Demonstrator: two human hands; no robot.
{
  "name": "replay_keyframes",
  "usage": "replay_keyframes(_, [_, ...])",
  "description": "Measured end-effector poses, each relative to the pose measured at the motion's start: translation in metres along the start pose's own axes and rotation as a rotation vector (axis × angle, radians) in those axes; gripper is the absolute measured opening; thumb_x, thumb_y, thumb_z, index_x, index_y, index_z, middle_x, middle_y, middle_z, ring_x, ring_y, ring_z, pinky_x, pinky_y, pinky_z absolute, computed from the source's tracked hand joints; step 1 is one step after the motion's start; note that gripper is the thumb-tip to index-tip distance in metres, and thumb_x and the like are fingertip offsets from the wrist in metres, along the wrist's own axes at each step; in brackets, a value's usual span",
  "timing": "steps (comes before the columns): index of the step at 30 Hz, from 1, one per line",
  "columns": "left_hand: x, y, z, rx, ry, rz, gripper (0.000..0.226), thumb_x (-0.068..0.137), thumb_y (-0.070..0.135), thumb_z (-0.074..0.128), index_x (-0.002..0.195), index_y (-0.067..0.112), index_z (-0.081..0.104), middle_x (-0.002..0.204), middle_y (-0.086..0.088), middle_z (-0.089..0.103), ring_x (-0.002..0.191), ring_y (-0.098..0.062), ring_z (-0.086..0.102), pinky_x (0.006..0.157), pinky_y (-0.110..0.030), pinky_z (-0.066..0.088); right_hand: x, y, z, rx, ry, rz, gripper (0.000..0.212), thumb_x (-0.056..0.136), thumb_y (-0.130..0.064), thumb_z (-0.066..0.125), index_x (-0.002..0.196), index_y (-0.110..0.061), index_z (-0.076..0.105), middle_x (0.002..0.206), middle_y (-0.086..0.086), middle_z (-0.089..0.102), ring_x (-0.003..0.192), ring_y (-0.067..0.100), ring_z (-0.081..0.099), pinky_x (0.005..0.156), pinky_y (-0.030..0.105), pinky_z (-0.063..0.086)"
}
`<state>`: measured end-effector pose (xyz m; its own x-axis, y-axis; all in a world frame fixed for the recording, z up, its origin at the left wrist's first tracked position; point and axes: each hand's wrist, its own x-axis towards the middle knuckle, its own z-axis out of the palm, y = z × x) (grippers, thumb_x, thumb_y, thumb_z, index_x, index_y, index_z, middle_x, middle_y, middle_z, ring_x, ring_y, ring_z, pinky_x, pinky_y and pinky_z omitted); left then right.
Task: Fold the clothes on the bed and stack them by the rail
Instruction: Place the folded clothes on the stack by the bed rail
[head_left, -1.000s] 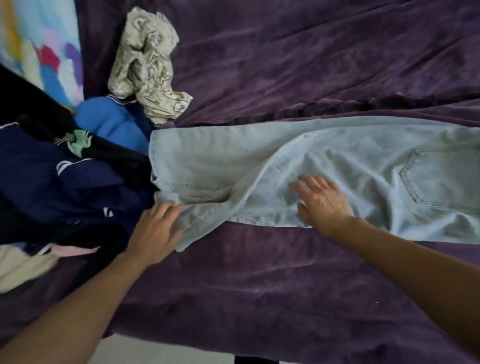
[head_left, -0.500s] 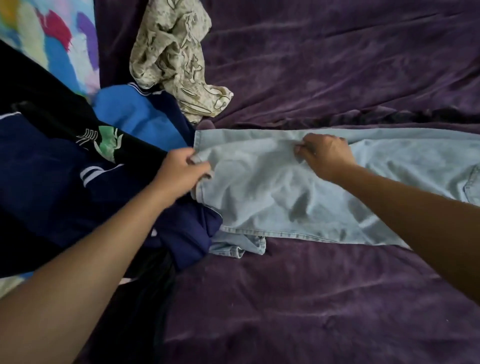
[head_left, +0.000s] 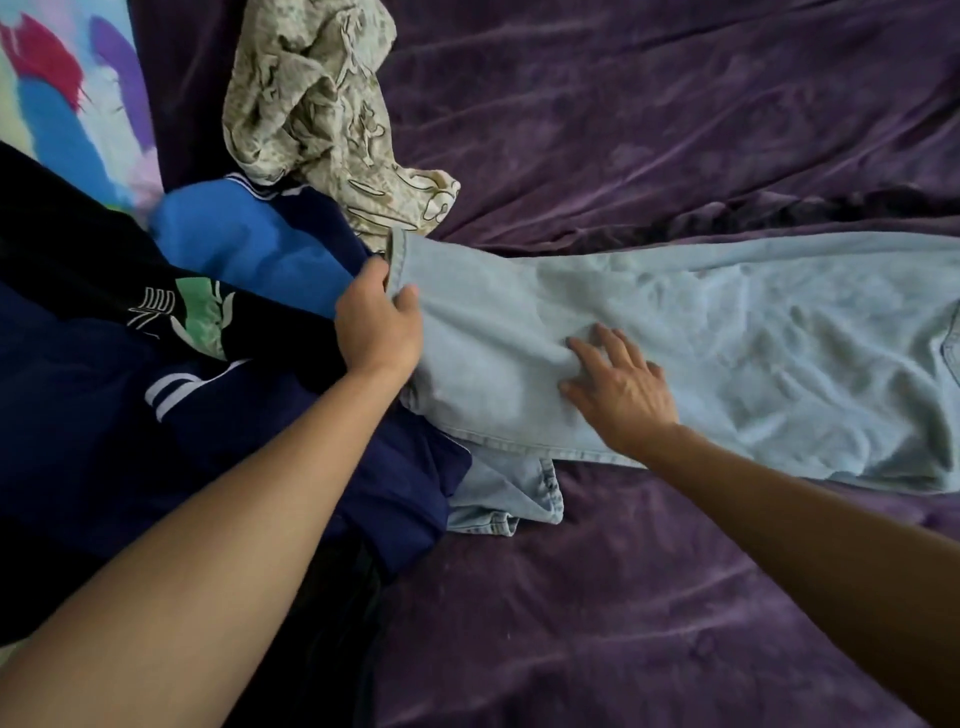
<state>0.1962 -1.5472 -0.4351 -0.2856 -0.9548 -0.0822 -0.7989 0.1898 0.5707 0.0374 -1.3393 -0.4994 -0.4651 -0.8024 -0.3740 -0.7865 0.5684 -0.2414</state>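
Pale blue jeans (head_left: 727, 353) lie lengthwise across the purple bed cover (head_left: 649, 597), legs doubled over each other, with a lower hem (head_left: 509, 499) sticking out underneath. My left hand (head_left: 376, 327) pinches the leg hem at the jeans' left end. My right hand (head_left: 618, 387) rests flat, fingers spread, on the denim just right of it. A heap of unfolded clothes lies at the left: a navy garment with white stripes (head_left: 171, 415), a black one with a green logo (head_left: 197, 317), a bright blue one (head_left: 244, 244).
A crumpled beige patterned garment (head_left: 317, 114) lies at the top, behind the jeans' hem. A multicoloured sheet or pillow (head_left: 67, 88) shows at the top left corner. No rail is in view.
My right hand let go of the upper edge, slid down and now presses flat on the leg. My left hand stays gripping the hem. The view moved slightly left and closer.
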Motion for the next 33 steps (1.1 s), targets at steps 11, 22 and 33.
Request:
replay_keyframes(11, [-0.042,-0.026,0.039,-0.498,-0.227,-0.491,0.064,0.070,0.024,0.069,0.129,0.013,0.048,0.119,-0.005,0.062,0.103,-0.023,0.062,0.093,-0.042,0.052,-0.008,-0.010,0.034,-0.123,-0.070,-0.016,0.070,0.091,-0.068,0.018,0.150,-0.037,-0.005,0.160,0.002,-0.015,0.146,0.025,-0.017,0.115,0.058,0.003])
replay_keyframes(22, [-0.008,0.061,-0.002,0.105,-0.233,-0.051,0.024,0.087,0.015,0.051,0.105,0.001,0.059,0.109,-0.017,0.062,0.099,-0.037,0.057,0.074,-0.034,0.042,-0.039,0.067,0.012,0.019,-0.091,0.101,0.077,0.085,-0.076,0.015,0.151,-0.038,0.010,0.162,-0.004,0.002,0.148,0.016,-0.002,0.116,0.047,0.010])
replay_keyframes(33, [-0.150,0.307,0.151,0.026,-0.502,0.154,0.030,0.087,0.020,0.055,0.113,0.005,0.054,0.120,-0.017,0.060,0.112,-0.036,0.056,0.090,-0.038,0.045,-0.145,0.272,-0.049,0.397,0.235,0.613,0.061,0.094,-0.055,0.041,0.148,-0.030,0.029,0.144,0.007,0.044,0.128,0.031,0.045,0.096,0.043,0.040])
